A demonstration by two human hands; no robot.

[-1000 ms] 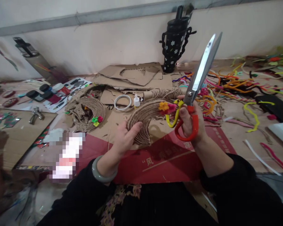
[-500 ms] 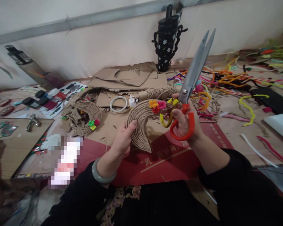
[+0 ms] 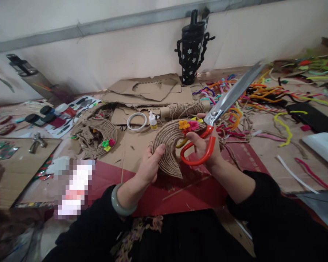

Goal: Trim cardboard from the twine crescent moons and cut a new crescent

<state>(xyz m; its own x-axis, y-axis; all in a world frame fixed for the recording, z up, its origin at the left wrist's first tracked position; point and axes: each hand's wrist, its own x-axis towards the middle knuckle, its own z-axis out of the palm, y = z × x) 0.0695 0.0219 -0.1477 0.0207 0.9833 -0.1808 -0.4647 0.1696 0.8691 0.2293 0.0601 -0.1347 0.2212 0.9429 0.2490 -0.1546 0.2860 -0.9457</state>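
Note:
My left hand [image 3: 147, 167] pinches a crescent [image 3: 165, 147] covered in rows of brown twine, thumb on its face. Small orange and pink fuzzy flowers [image 3: 188, 126] sit on the crescent's upper right end. My right hand [image 3: 209, 151] is closed on large scissors [image 3: 233, 94] with orange-red handles, their blades pointing up and right and lying together. A bent yellow pipe cleaner [image 3: 181, 143] shows behind the scissors' handle, close to the right fingers; its hold is partly hidden. The right hand is at the crescent's flowered end.
A second twine-covered piece [image 3: 109, 127] lies left, near paint jars [image 3: 53, 119]. A tape ring [image 3: 137, 122] and glue bottle [image 3: 152, 120] lie beyond the crescent. Pipe cleaners [image 3: 258, 95] pile up at right, by a dark phone [image 3: 311, 116]. A black tumbler [image 3: 191, 54] stands behind.
The scissors have swung down to the right, and their blades have come together. My right hand has moved left, closer to the flowers. My left hand and the crescent have shifted slightly right.

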